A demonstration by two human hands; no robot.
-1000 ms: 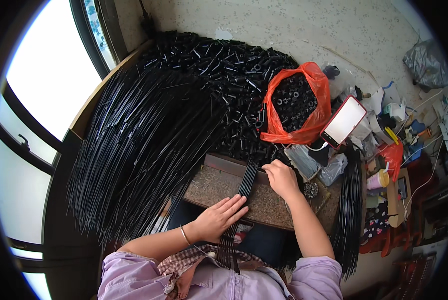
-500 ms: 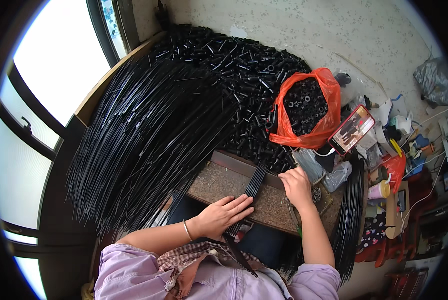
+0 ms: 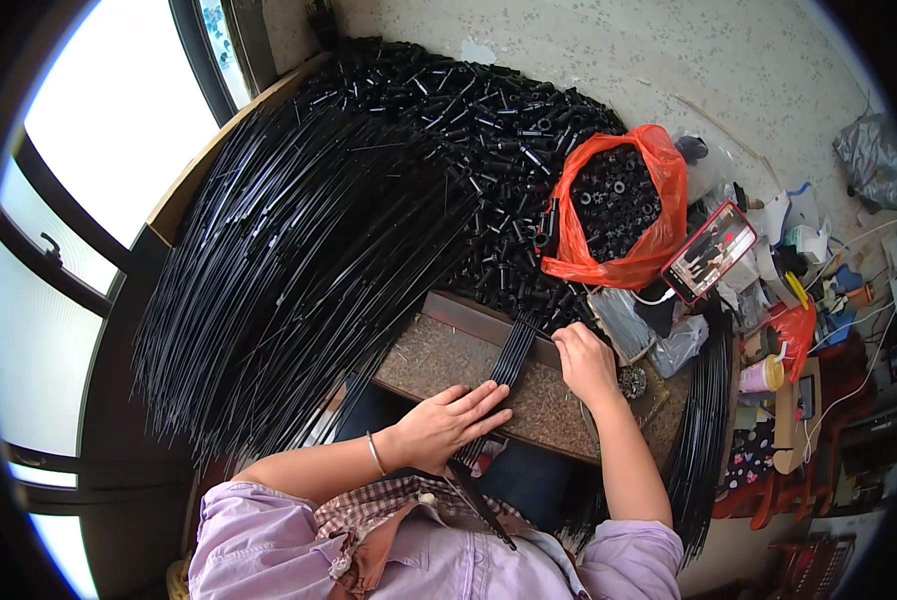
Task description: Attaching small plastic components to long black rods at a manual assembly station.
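My left hand (image 3: 460,420) lies flat, fingers stretched out, over the near end of a small row of thin black rods (image 3: 515,350). These rods lie side by side across a speckled brown board (image 3: 413,362) and over a dark metal bar (image 3: 468,319) along its far side. My right hand (image 3: 585,365) is at the right of the rods, above the bar, thumb and fingers pinched together. A thin dark piece seems to reach from its fingertips toward the rods, too small to make out. Beyond the bar lies a heap of short black tubular parts (image 3: 488,130).
A large sheaf of long black rods (image 3: 278,260) fills the left. An orange plastic bag (image 3: 673,170) of black parts stands at the back right, beside a propped phone (image 3: 710,252). More rods (image 3: 696,430) hang at right, near a cup (image 3: 761,375) and clutter.
My right hand has moved slightly left and away from me, closer to the rods. My left hand stays flat on them. The whole view has shifted a little.
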